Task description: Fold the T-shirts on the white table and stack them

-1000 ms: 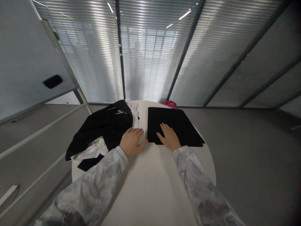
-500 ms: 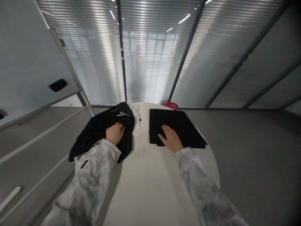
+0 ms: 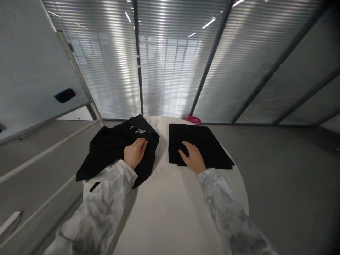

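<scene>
A round white table [image 3: 170, 205] carries two lots of clothing. On its left lies a loose black garment [image 3: 111, 148] with white print, heaped over a mostly hidden white garment [image 3: 154, 122]. My left hand [image 3: 135, 153] rests on this heap near its right edge, fingers together and closed on the black fabric. To the right lies a neatly folded black cloth [image 3: 204, 145], square and flat. My right hand [image 3: 192, 157] lies on the near left corner of that cloth, fingers stretched out and holding nothing. Both arms wear pale patterned sleeves.
A small pink basket [image 3: 193, 119] sits at the table's far edge, behind the folded cloth. Glass walls with blinds [image 3: 170, 63] stand beyond the table. White rails [image 3: 39, 156] run along the left, and grey floor [image 3: 287, 170] surrounds the table.
My left hand left the bare tabletop, moved onto the loose black garment and closed on it, then drew it right, covering most of the white garment. My right hand stayed on the folded cloth.
</scene>
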`<move>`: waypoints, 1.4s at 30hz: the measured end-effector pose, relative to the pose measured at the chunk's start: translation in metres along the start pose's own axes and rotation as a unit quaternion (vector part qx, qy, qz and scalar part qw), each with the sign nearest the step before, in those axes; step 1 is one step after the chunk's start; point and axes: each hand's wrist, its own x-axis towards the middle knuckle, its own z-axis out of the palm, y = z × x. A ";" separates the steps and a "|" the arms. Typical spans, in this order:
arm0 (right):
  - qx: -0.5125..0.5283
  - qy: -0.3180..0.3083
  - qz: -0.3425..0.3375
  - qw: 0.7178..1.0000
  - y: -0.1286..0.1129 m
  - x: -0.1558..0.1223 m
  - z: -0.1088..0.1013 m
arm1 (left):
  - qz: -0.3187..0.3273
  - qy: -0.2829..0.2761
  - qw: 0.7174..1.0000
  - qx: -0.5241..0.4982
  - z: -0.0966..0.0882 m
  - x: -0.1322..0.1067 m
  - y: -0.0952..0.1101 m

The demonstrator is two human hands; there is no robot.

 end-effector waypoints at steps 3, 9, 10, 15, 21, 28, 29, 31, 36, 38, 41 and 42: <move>0.047 0.015 -0.037 0.998 -0.014 0.003 -0.007 | 0.074 0.004 0.996 -0.056 0.007 -0.010 0.020; 0.112 -0.051 -0.131 0.984 -0.033 0.003 -0.010 | 0.176 -0.024 0.974 -0.137 0.019 -0.026 0.050; 0.115 -0.055 -0.139 0.982 -0.035 0.003 -0.008 | 0.182 -0.023 0.972 -0.144 0.020 -0.028 0.051; 0.099 -0.028 -0.169 0.980 -0.035 0.007 -0.006 | 0.198 -0.029 0.969 -0.145 0.022 -0.029 0.051; 0.086 0.015 -0.143 0.986 -0.018 0.007 -0.020 | 0.195 -0.088 0.973 -0.084 0.000 -0.024 0.051; 0.059 0.086 -0.083 0.991 0.010 0.007 -0.037 | 0.128 -0.104 0.986 -0.031 -0.024 -0.008 0.034; 0.051 0.101 -0.068 0.991 0.016 0.007 -0.041 | 0.118 -0.103 0.987 -0.025 -0.025 -0.006 0.032; 0.036 0.135 -0.032 0.990 0.028 0.006 -0.049 | 0.102 -0.106 0.989 -0.016 -0.026 -0.004 0.028; 0.031 0.216 0.124 0.968 0.058 -0.002 -0.066 | 0.090 -0.111 0.990 0.000 -0.026 -0.002 0.023; 0.054 0.217 0.181 0.958 0.065 -0.005 -0.067 | 0.095 -0.103 0.990 0.007 -0.026 -0.003 0.020; 0.065 0.184 0.194 0.961 0.067 -0.006 -0.062 | 0.081 -0.093 0.992 0.035 -0.024 -0.004 0.011; 0.050 0.169 0.182 0.967 0.066 -0.006 -0.059 | 0.071 -0.099 0.991 0.046 -0.023 -0.004 0.008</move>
